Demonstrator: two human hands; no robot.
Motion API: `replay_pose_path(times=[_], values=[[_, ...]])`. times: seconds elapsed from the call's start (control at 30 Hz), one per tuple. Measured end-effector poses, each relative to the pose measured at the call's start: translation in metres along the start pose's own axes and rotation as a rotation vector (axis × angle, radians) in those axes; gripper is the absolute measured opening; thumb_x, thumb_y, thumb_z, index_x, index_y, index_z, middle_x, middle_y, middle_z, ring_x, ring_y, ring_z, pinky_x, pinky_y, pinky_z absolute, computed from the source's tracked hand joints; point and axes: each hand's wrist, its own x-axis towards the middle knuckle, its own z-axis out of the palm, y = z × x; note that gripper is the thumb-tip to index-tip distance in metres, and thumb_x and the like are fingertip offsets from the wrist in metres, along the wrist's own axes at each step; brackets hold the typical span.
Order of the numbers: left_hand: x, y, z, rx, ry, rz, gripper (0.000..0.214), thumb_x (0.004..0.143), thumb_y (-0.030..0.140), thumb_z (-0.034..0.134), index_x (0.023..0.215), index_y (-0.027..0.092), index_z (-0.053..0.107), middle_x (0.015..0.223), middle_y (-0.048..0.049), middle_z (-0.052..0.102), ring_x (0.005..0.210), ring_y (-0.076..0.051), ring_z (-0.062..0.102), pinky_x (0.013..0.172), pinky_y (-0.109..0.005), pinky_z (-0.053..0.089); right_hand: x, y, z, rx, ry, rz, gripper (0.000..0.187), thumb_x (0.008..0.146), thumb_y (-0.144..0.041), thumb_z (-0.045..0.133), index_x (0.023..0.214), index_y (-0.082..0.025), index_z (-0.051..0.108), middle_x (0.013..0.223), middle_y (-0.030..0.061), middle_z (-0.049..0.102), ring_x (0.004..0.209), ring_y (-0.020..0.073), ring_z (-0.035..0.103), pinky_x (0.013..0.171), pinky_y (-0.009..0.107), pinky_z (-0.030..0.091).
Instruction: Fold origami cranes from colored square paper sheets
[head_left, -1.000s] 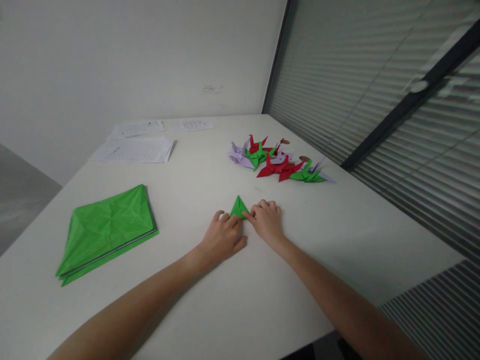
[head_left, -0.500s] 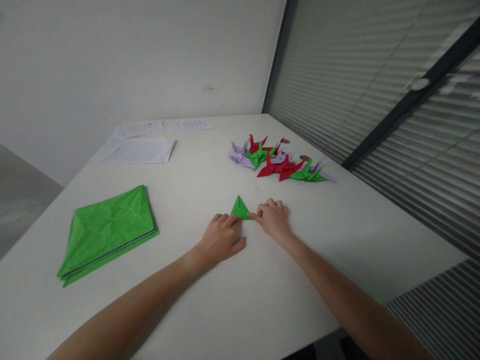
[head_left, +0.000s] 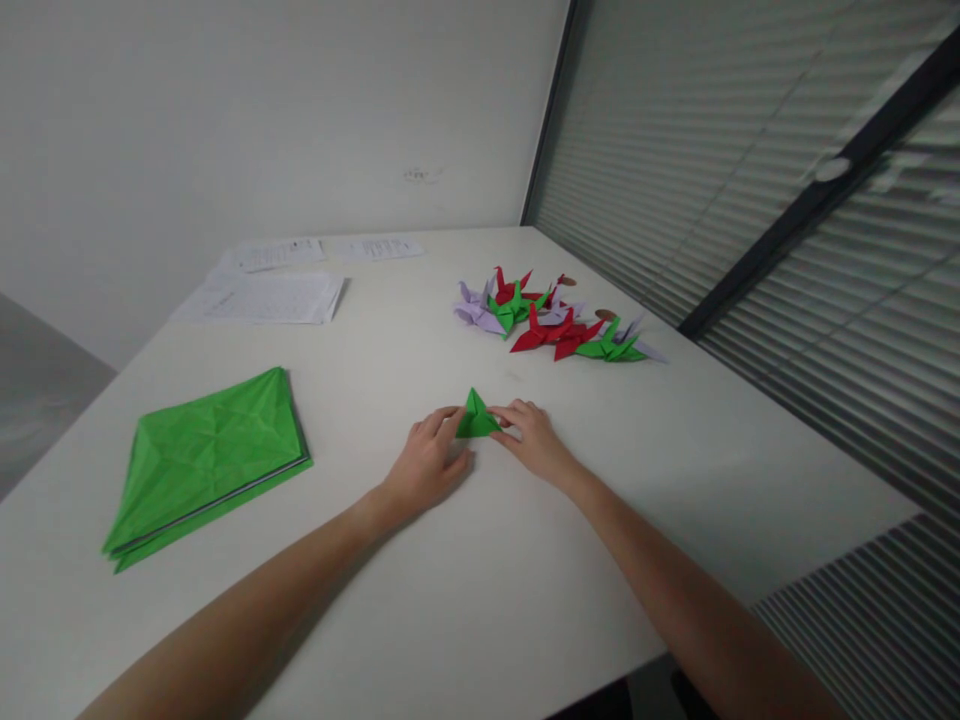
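A small folded piece of green origami paper [head_left: 475,420] sits on the white table between my hands, its pointed tip facing away from me and its front flap partly lifted. The bent fingers of my left hand [head_left: 426,455] hold its left edge, while the thumb lies apart below. At the right corner, my right hand [head_left: 534,440] pinches the paper between thumb and fingers. Beyond my hands lies a cluster of folded paper cranes, among them a red crane [head_left: 559,332], a green crane [head_left: 611,347] and a lilac crane [head_left: 478,308].
A stack of large green paper [head_left: 217,445] with creased sheets lies to the left on the table [head_left: 405,600]. Printed sheets [head_left: 274,298] rest at the back left. A wall [head_left: 300,110] closes off the far side, and window blinds [head_left: 675,130] run along the right.
My left fingers have shifted from the paper's lower edge to its left edge. My right hand has gone from touching the corner to pinching it, and the front flap has lifted.
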Motion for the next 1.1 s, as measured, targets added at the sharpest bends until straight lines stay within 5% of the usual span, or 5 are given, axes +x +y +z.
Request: replay_pose_path(times=[0.23, 0.43, 0.63, 0.83, 1.1], values=[[0.000, 0.003, -0.004, 0.046, -0.135, 0.107, 0.029, 0.087, 0.023, 0.053, 0.115, 0.021, 0.063, 0.129, -0.0092, 0.062, 0.117, -0.023, 0.059, 0.102, -0.046, 0.038, 0.003, -0.002, -0.010, 0.265, -0.041, -0.175, 0.022, 0.078, -0.003, 0.060, 0.086, -0.020, 0.071, 0.085, 0.0030, 0.061, 0.080, 0.0163, 0.059, 0.073, 0.030, 0.047], [-0.004, 0.010, -0.006, 0.183, -0.146, 0.153, 0.026, 0.088, 0.029, 0.053, 0.108, 0.024, 0.069, 0.132, -0.0109, 0.059, 0.119, -0.026, 0.056, 0.100, -0.048, 0.037, -0.001, -0.009, -0.024, 0.125, -0.174, -0.217, 0.016, 0.075, -0.004, 0.066, 0.070, -0.019, 0.066, 0.085, 0.0019, 0.064, 0.083, 0.0171, 0.056, 0.081, 0.033, 0.041], [-0.003, 0.015, -0.009, 0.237, -0.135, 0.140, 0.035, 0.090, 0.041, 0.054, 0.119, 0.026, 0.064, 0.117, -0.0098, 0.063, 0.102, -0.027, 0.058, 0.089, -0.047, 0.040, 0.000, -0.008, -0.023, 0.017, -0.175, -0.174, 0.016, 0.078, -0.034, 0.077, 0.086, -0.022, 0.070, 0.091, 0.0041, 0.065, 0.093, 0.0215, 0.053, 0.084, 0.038, 0.038], [-0.002, 0.012, -0.006, 0.177, -0.049, 0.105, 0.046, 0.092, 0.033, 0.052, 0.135, 0.020, 0.048, 0.135, -0.0112, 0.055, 0.129, -0.028, 0.045, 0.101, -0.048, 0.033, 0.001, 0.000, -0.018, -0.078, -0.109, -0.185, 0.023, 0.085, -0.009, 0.061, 0.093, -0.026, 0.076, 0.102, 0.0044, 0.069, 0.102, 0.0231, 0.050, 0.090, 0.040, 0.040], [0.000, 0.012, -0.008, 0.107, -0.143, 0.113, 0.031, 0.095, 0.034, 0.047, 0.119, 0.021, 0.060, 0.111, -0.0098, 0.068, 0.100, -0.024, 0.061, 0.087, -0.041, 0.043, 0.000, -0.014, -0.021, -0.036, -0.135, -0.182, 0.024, 0.079, -0.033, 0.075, 0.101, -0.023, 0.073, 0.109, 0.0075, 0.067, 0.104, 0.0264, 0.050, 0.093, 0.045, 0.041]])
